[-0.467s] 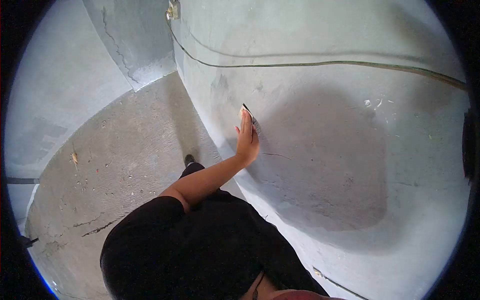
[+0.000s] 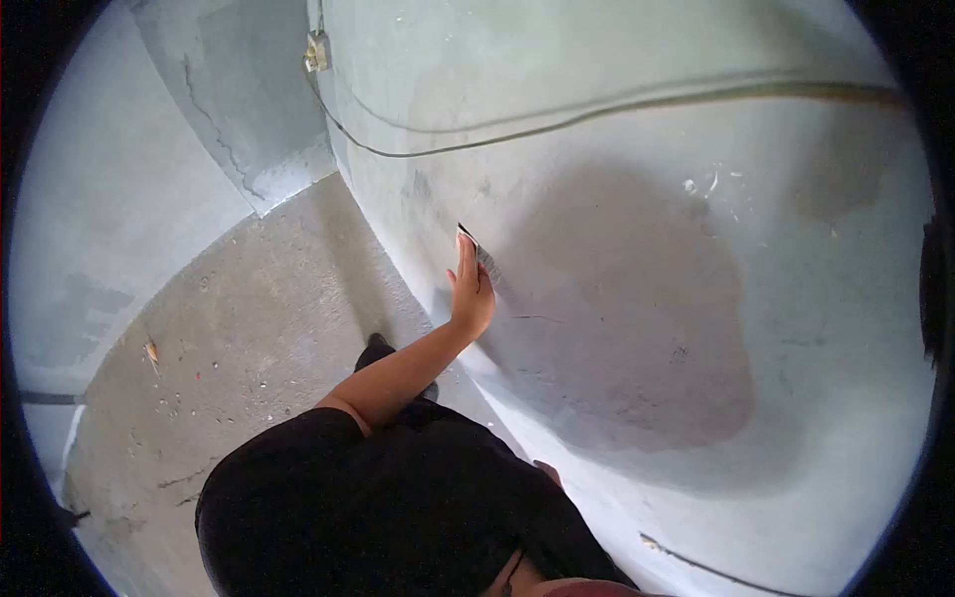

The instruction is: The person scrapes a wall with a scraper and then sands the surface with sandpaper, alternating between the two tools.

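My left hand [image 2: 472, 295] presses a piece of sandpaper [image 2: 466, 235] flat against the grey wall [image 2: 637, 298]. The sheet has a pale side and a dark edge that sticks out past the fingertips. Most of it is covered by the fingers, which lie stretched along it. Only a small part of my right hand [image 2: 548, 474] shows, beside my dark shirt and close to the wall's lower part; its fingers cannot be made out.
A cable [image 2: 477, 145] hangs across the upper wall from a small box [image 2: 317, 52] near the corner. Another cable [image 2: 716, 572] is at lower right. The concrete floor [image 2: 269, 298] has crumbs and a crack. A shoe [image 2: 377, 343] stands near the wall's foot.
The view has shifted and tilted slightly. My left hand keeps the sandpaper on nearly the same patch of wall. Part of my right hand has come into view.
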The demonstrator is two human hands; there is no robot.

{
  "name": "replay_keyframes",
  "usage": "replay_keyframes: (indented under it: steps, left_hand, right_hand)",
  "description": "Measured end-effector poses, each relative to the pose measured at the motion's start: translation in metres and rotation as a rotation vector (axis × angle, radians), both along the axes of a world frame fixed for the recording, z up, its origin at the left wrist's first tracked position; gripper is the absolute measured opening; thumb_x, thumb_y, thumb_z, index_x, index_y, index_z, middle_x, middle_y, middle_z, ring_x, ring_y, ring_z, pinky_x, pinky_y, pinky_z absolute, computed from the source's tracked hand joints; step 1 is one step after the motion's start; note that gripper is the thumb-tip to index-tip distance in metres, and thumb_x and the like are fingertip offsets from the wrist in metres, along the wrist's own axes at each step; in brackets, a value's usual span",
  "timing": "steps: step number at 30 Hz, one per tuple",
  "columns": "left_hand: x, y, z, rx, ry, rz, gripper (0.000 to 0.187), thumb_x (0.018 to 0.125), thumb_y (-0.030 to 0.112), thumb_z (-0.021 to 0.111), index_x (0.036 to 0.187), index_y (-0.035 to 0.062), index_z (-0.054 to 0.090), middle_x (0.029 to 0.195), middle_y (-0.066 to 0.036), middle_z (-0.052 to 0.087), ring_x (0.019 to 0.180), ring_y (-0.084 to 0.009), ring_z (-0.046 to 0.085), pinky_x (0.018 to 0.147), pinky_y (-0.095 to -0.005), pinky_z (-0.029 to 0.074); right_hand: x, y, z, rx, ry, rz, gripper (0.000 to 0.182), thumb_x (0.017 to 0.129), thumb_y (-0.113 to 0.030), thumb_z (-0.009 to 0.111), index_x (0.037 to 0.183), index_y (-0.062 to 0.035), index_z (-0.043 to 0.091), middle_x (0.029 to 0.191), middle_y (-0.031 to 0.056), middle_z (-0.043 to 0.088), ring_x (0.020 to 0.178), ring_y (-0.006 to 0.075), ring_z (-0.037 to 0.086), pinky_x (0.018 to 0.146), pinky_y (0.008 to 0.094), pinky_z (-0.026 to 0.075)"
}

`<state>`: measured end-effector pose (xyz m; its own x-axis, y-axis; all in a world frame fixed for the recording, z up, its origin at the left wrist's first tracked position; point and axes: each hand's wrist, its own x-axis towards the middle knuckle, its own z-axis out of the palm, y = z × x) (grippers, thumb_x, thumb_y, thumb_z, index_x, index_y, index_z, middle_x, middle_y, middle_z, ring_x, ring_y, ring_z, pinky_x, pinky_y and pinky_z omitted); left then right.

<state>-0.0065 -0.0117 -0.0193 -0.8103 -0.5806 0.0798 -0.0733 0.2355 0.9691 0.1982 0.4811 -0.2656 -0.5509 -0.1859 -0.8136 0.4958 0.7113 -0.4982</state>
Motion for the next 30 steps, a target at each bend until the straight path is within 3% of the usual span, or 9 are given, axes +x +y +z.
replay_keyframes:
  steps: [1, 3, 15, 17, 18, 20, 23, 26, 30]
  left_hand:
    - [0.001, 0.004, -0.001, -0.009, -0.013, -0.017, 0.064, 0.098, 0.007, 0.033, 0.153, 0.0094, -0.001, 0.16, -0.014, 0.002, 0.148, -0.0284, 0.004, 0.112, -0.0591, -0.004]
    - [0.004, 0.016, 0.01, 0.005, -0.018, -0.016, 0.064, 0.098, 0.006, 0.032, 0.153, 0.0093, -0.003, 0.16, -0.014, 0.0, 0.148, -0.0293, 0.003, 0.111, -0.0593, -0.005]
    - [0.021, 0.034, 0.014, -0.077, -0.093, -0.056, 0.064, 0.098, 0.007, 0.032, 0.152, 0.0086, -0.002, 0.16, -0.015, 0.001, 0.147, -0.032, 0.003, 0.111, -0.0609, -0.003]
    - [0.015, 0.029, 0.015, -0.068, -0.089, -0.046, 0.064, 0.098, 0.007, 0.032, 0.152, 0.0084, -0.002, 0.16, -0.015, 0.002, 0.147, -0.032, 0.003, 0.111, -0.0613, -0.003]
    - [0.01, 0.03, 0.014, -0.058, -0.087, -0.036, 0.064, 0.098, 0.007, 0.032, 0.152, 0.0082, -0.002, 0.16, -0.014, 0.002, 0.147, -0.0319, 0.003, 0.111, -0.0617, -0.003]
    - [0.005, 0.038, 0.01, -0.052, -0.076, -0.028, 0.065, 0.098, 0.007, 0.033, 0.152, 0.008, -0.002, 0.16, -0.014, 0.003, 0.147, -0.0316, 0.004, 0.111, -0.0621, -0.002]
    - [0.026, 0.045, 0.017, -0.08, -0.089, -0.042, 0.065, 0.097, 0.008, 0.033, 0.152, 0.0077, -0.002, 0.16, -0.014, 0.003, 0.147, -0.0312, 0.005, 0.111, -0.0626, -0.002]
    - [0.031, 0.041, 0.02, -0.14, -0.095, -0.084, 0.065, 0.097, 0.008, 0.033, 0.152, 0.0075, -0.002, 0.16, -0.014, 0.003, 0.147, -0.031, 0.005, 0.111, -0.0626, -0.001]
    - [0.015, 0.032, 0.009, -0.139, -0.072, -0.039, 0.065, 0.097, 0.007, 0.033, 0.152, 0.0069, -0.001, 0.16, -0.014, 0.003, 0.147, -0.031, 0.004, 0.111, -0.0623, -0.001]
  right_hand:
    - [0.018, -0.004, 0.009, -0.236, -0.071, -0.447, 0.043, 0.091, -0.034, 0.061, 0.125, -0.008, 0.053, 0.112, 0.0125, 0.065, 0.082, 0.026, 0.062, 0.081, 0.0429, 0.045]
    - [0.034, -0.024, 0.052, -0.355, 0.363, -0.174, 0.04, 0.091, -0.033, 0.058, 0.122, -0.0081, 0.055, 0.101, 0.0083, 0.069, 0.086, 0.0232, 0.064, 0.082, 0.0415, 0.044]
    - [0.026, -0.111, 0.185, -0.165, 0.353, -0.129, 0.042, 0.093, -0.026, 0.056, 0.128, -0.0022, 0.053, 0.111, 0.0173, 0.065, 0.102, 0.0264, 0.062, 0.089, 0.0369, 0.048]
    - [0.019, -0.106, 0.189, -0.118, 0.363, -0.105, 0.043, 0.093, -0.024, 0.056, 0.129, -0.0011, 0.052, 0.113, 0.019, 0.064, 0.106, 0.027, 0.061, 0.091, 0.0361, 0.049]
    - [0.021, -0.057, 0.084, -0.121, 0.369, -0.105, 0.043, 0.093, -0.024, 0.056, 0.129, -0.0011, 0.052, 0.113, 0.019, 0.064, 0.106, 0.027, 0.061, 0.091, 0.0361, 0.049]
    - [0.003, -0.038, 0.012, -0.342, 0.18, -0.171, 0.046, 0.093, -0.027, 0.056, 0.132, -0.0025, 0.05, 0.116, 0.018, 0.064, 0.104, 0.025, 0.062, 0.087, 0.0348, 0.049]
    - [-0.037, -0.096, 0.021, -0.078, 0.051, 0.041, 0.048, 0.095, -0.031, 0.048, 0.135, -0.0048, 0.047, 0.107, 0.0124, 0.068, 0.1, 0.0264, 0.065, 0.075, 0.0544, 0.052]
    - [-0.043, -0.141, 0.101, -0.335, -0.031, -0.21, 0.053, 0.095, -0.032, 0.046, 0.141, -0.005, 0.041, 0.114, 0.0157, 0.066, 0.098, 0.0268, 0.065, 0.075, 0.0493, 0.053]
    - [-0.027, -0.103, 0.072, -0.251, -0.13, -0.391, 0.048, 0.094, -0.024, 0.052, 0.136, -0.0028, 0.046, 0.113, 0.0153, 0.066, 0.095, 0.0275, 0.066, 0.071, 0.0414, 0.054]
